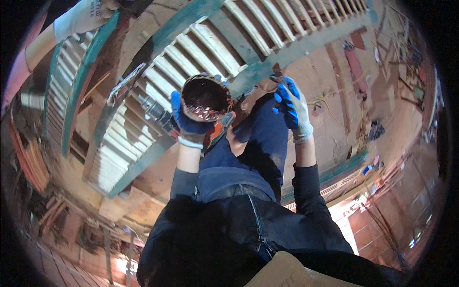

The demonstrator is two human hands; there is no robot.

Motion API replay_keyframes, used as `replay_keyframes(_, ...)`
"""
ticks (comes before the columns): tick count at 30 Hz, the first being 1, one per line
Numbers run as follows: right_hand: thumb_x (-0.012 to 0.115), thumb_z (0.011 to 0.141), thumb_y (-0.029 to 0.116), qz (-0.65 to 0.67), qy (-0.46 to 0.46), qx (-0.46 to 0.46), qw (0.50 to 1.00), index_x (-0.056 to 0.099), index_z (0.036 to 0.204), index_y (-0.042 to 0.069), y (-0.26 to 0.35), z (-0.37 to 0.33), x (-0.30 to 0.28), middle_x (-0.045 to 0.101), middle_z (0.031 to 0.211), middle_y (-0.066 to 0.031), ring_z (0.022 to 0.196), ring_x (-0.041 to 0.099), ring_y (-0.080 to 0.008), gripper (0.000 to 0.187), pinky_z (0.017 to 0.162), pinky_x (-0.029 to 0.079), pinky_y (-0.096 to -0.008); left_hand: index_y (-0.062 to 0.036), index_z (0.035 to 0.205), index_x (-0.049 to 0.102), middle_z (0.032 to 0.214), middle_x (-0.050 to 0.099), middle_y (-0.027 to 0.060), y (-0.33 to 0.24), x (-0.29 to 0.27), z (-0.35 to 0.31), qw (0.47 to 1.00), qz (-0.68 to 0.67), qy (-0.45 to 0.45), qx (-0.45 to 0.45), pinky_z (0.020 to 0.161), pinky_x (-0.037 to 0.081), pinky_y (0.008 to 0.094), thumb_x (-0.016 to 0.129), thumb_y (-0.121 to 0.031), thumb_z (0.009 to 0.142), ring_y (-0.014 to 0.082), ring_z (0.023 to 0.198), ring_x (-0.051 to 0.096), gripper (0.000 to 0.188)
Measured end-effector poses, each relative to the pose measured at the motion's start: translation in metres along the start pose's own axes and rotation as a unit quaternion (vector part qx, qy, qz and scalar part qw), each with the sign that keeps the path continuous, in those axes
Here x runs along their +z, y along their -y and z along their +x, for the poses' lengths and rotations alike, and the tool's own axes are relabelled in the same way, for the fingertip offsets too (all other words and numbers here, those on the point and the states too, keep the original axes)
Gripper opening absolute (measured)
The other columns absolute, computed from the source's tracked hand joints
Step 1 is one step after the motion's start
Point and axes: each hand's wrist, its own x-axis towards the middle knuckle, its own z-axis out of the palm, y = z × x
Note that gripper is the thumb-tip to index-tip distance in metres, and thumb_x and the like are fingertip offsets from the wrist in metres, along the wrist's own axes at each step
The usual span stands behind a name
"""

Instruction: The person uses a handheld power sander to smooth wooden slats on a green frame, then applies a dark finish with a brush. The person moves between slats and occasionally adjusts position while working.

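My left hand, in a white glove with blue coating, is wrapped round a round tub with a rough, crusted rim. Glossy dark red-brown liquid lies inside it. My right hand, gloved alike, grips a small tool with a flat brown tip; whether it is a brush or a scraper I cannot tell. Beyond both hands lies a large louvered shutter with a green frame and pale slats. A power drill with an orange and grey body sits behind the tub, partly hidden by my left hand.
At the upper left, another person's gloved hand is by a second green louvered shutter. A further green shutter is at the right. A yellow cord and wood strips lie on the floor, with timber stacked at left.
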Motion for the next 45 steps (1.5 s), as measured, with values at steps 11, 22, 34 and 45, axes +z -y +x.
replay_keyframes(11, 0.048, 0.1, 0.022, -0.239, 0.114, -0.069, 0.962, 0.055, 0.124, 0.006, 0.024, 0.052, -0.067, 0.061, 0.108, -0.005, 0.097, 0.056, -0.0122, 0.03, 0.087, 0.044, -0.0271, -0.0086, 0.14, 0.044, 0.143, 0.043, 0.0221, 0.061, 0.013, 0.026, 0.987, -0.125, 0.014, 0.104, 0.105, 0.033, 0.061, 0.05, -0.054, 0.088, 0.0404, 0.128, 0.044, 0.069)
replay_keyframes(22, 0.048, 0.096, 0.029, -0.629, -0.374, -0.356, 0.582, 0.055, 0.126, 0.015, 0.146, 0.16, -0.385, 0.067, 0.1, -0.0195, 0.087, 0.065, -0.0345, 0.034, 0.075, 0.05, -0.0457, -0.0183, 0.138, 0.049, 0.146, 0.043, 0.0103, 0.21, 0.021, 0.062, 0.934, -0.331, 0.076, 0.114, 0.099, 0.039, 0.0591, 0.063, -0.029, 0.085, 0.0317, 0.134, 0.04, 0.055)
replay_keyframes(34, 0.052, 0.094, 0.031, -0.647, -0.231, -0.371, 0.625, 0.062, 0.114, 0.012, 0.167, 0.141, -0.373, 0.067, 0.09, -0.0125, 0.079, 0.067, -0.0266, 0.029, 0.06, 0.051, -0.041, -0.0152, 0.13, 0.057, 0.138, 0.05, 0.0124, 0.23, 0.024, 0.079, 0.957, -0.28, -0.013, 0.07, 0.101, 0.04, 0.0549, 0.064, -0.026, 0.085, 0.0337, 0.127, 0.047, 0.047)
replay_keyframes(45, 0.061, 0.092, 0.022, -0.135, 0.057, -0.08, 0.986, 0.062, 0.111, 0.001, 0.17, 0.027, -0.2, 0.06, 0.087, -0.0027, 0.069, 0.056, -0.0082, 0.028, 0.063, 0.049, -0.0237, -0.0112, 0.136, 0.048, 0.137, 0.052, 0.0145, 0.218, 0.039, 0.131, 0.981, -0.081, 0.149, 0.095, 0.103, 0.038, 0.0616, 0.037, -0.07, 0.085, 0.0372, 0.125, 0.05, 0.079)
